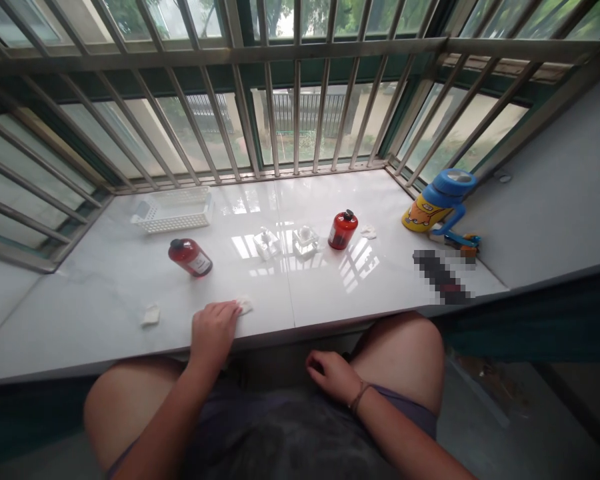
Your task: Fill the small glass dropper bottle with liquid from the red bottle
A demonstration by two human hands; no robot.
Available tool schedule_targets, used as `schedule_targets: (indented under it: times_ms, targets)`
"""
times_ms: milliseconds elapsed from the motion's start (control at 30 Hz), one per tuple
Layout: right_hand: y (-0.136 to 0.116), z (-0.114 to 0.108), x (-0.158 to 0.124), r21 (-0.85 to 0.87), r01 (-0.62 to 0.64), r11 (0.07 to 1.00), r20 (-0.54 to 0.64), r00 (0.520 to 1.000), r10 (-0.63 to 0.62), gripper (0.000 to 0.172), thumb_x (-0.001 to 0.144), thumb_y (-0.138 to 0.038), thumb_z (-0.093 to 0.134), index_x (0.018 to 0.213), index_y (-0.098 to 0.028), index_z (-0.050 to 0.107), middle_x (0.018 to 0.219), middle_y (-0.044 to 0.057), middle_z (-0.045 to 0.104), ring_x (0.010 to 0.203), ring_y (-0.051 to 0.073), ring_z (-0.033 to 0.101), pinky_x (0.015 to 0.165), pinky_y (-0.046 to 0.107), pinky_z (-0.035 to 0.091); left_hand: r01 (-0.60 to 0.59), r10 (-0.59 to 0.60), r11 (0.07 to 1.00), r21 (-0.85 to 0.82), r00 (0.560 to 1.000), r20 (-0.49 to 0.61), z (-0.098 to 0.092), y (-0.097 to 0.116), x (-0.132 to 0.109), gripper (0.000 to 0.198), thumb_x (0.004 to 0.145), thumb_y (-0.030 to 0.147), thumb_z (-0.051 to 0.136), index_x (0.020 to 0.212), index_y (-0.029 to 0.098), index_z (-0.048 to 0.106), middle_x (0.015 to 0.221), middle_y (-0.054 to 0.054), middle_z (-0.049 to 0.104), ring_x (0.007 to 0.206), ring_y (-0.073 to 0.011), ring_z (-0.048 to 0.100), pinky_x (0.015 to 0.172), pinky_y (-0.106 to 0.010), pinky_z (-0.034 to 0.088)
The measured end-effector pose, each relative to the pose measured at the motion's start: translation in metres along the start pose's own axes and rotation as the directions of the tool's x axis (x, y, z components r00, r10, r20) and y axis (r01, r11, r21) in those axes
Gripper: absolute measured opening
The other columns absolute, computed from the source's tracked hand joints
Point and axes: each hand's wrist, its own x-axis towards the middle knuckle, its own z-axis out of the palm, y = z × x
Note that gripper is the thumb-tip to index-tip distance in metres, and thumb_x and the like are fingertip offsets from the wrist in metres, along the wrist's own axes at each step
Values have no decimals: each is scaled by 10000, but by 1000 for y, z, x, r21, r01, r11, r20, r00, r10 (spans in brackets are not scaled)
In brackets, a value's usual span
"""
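My left hand (214, 333) rests on a crumpled white paper tissue (243, 306) on the glossy white marble sill (105, 313), though I cannot tell if it's pinched. My right hand (333, 377), loosely curled and empty, hangs just beside my bare right thigh (405, 353).

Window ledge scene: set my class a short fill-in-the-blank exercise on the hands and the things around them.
1. The left hand rests on the ledge, touching a ____ scrap.
2. The right hand lies off the ledge, with a ____ on its wrist.
3. The yellow cup has a ____ lid.
4. Metal ____ cross the window behind the ledge.

Missing words: white; bracelet; blue; bars.
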Motion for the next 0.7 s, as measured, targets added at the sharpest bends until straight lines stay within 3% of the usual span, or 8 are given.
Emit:
schedule_targets:
  times_ms: [100, 233, 400, 533, 633, 700]
  targets:
    - [-1, 1, 0, 0, 4, 1000, 14, 1000, -4, 153, 926, -187, 635, 1001, -217, 766, 899, 21, 779, 841, 183, 723, 750, 250, 460, 145, -144, 985, 93, 989, -19, -14, -48, -10, 308, 1066, 371, 532, 1028, 202, 787, 1095, -100, 814, 1015, -330, 695, 841, -409, 436]
    - [-1, 3, 2, 3, 11, 1000, 27, 1000, -11, 153, 931, -200, 620, 989, -214, 761, 893, 27, 776, 837, 190, 720, 749, 259, 460, 321, -313, 941, 106, 946, -85, -39, -87, -13, 357, 1050, 433, 512, 1029, 209, 789, 1118, -112, 805, 1057, -344, 688, 871, -400, 457]
    - [1, 4, 3, -4, 16, 1000, 41, 999, -16, 158, 934, -216, 608, 988, -214, 756, 879, 30, 770, 816, 194, 711, 735, 265, 458, 535, -508, 831, 154, 842, -184, -65, -134, 12, 403, 1047, 485, 500, 1100, 195, 776, 1070, -147, 773, 1094, -362, 664, 945, -438, 492]
    - [1, 4, 2, -12, 12, 1000, 43, 999, -12, 160, 937, -221, 603, 993, -214, 753, 886, 28, 775, 831, 192, 720, 747, 265, 464, 658, -651, 740, 141, 753, -96, -72, -174, 37, 393, 1025, 418, 504, 1085, 137, 771, 1085, -199, 754, 1155, -429, 647, 1011, -559, 501]
    - [1, 4, 3, -15, 9, 1000, 32, 999, -9, 162, 933, -214, 602, 991, -211, 753, 890, 30, 777, 838, 194, 724, 753, 266, 469, 650, -647, 755, 84, 760, -67, -68, -185, 50, 406, 1031, 379, 472, 1105, 110, 767, 1220, -238, 740, 1211, -437, 643, 1056, -591, 503]
    - [0, 4, 3, -15, 6, 1000, 23, 1000, -6, 162, 933, -213, 602, 989, -210, 755, 889, 33, 777, 839, 198, 724, 748, 269, 470, 613, -610, 790, 26, 789, -79, -62, -179, 58, 469, 1056, 458, 465, 1281, 129, 712, 1339, -207, 716, 1276, -381, 640, 1112, -526, 508]
